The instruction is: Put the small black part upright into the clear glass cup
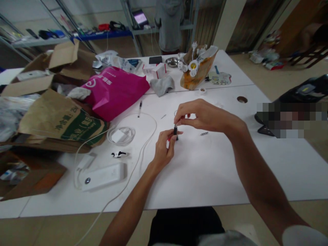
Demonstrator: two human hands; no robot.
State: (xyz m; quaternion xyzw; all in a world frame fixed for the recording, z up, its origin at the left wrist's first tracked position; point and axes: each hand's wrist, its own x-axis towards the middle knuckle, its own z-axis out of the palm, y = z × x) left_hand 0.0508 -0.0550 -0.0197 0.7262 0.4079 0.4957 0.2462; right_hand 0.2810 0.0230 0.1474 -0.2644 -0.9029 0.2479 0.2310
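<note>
Over the middle of the white table (pixel 210 177), my left hand (pixel 165 147) is closed in a pinch on the lower end of a small black cylindrical part (pixel 175 130). My right hand (pixel 202 114) comes from above, its fingertips pinched on the top of that same part. A bit of red shows by my left fingers; I cannot tell what it is. A small metal screw-like piece (pixel 204 133) lies on the table just right of my hands.
A coiled white cable with charger (pixel 120 135), a white power strip (pixel 104 176), a pen (pixel 139 108), a pink bag (pixel 114 90) and cardboard boxes (pixel 55 116) fill the left. A paper bag of white fittings (pixel 196 70) stands behind. A person stands by shelves at the back.
</note>
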